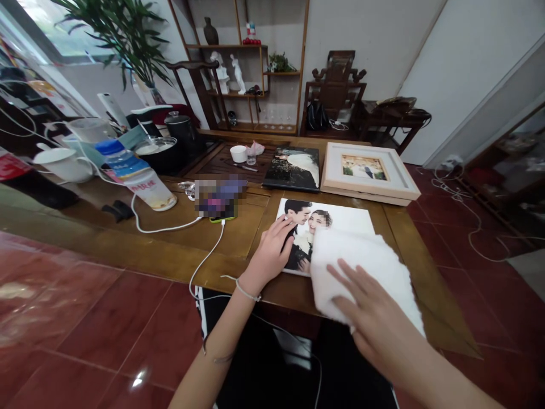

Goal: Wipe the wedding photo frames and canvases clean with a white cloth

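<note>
While left hand point(273, 250) on photo point(304, 242) — right point(369, 304), cloth point(377, 262).

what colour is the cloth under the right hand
The cloth is white, best in the head view.

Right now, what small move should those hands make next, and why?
I'd probably slide the right hand, with the white cloth beneath it, a little left across the couple's photo, keeping the left hand where it is. The cloth covers the photo's lower right part, the right hand lies spread on the cloth, and the left hand touches the photo's left side.
</note>
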`<state>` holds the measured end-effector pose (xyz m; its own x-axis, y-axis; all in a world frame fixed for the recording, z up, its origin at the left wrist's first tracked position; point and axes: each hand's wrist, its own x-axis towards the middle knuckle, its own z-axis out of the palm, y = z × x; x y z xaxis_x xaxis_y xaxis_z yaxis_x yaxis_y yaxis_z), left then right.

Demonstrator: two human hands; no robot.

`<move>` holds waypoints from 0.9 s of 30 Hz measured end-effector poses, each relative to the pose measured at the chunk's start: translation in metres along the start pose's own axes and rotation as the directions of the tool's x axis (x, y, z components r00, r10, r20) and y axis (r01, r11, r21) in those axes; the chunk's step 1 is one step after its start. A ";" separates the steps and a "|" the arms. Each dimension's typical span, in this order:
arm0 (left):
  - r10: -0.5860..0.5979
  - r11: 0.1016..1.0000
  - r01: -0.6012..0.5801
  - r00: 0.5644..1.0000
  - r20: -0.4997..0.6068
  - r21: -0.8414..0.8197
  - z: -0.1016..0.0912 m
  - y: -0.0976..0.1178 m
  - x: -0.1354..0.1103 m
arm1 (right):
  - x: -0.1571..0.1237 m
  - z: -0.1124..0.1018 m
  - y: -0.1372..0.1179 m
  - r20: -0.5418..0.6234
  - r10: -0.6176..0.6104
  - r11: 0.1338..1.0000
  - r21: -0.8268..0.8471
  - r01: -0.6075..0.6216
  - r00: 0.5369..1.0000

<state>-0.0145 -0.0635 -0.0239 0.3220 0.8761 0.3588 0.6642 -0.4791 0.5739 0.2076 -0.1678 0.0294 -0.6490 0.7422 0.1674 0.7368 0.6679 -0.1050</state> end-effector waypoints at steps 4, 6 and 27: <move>0.005 1.000 -0.005 1.000 0.008 0.000 -0.001 0.000 0.000 | -0.001 -0.008 -0.012 0.054 -0.060 0.995 0.079 0.056 0.997; 0.009 1.000 -0.009 1.000 0.008 -0.005 -0.001 0.000 0.000 | 0.011 -0.011 0.002 0.063 -0.039 0.997 0.073 0.035 0.997; 0.011 1.000 -0.011 1.000 -0.001 -0.019 -0.001 0.001 0.000 | -0.003 -0.003 -0.007 0.081 0.043 0.989 -0.147 -0.031 0.996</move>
<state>-0.0151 -0.0641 -0.0225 0.3288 0.8706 0.3660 0.6476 -0.4899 0.5836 0.2052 -0.1747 0.0329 -0.6295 0.7726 0.0829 0.7766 0.6290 0.0353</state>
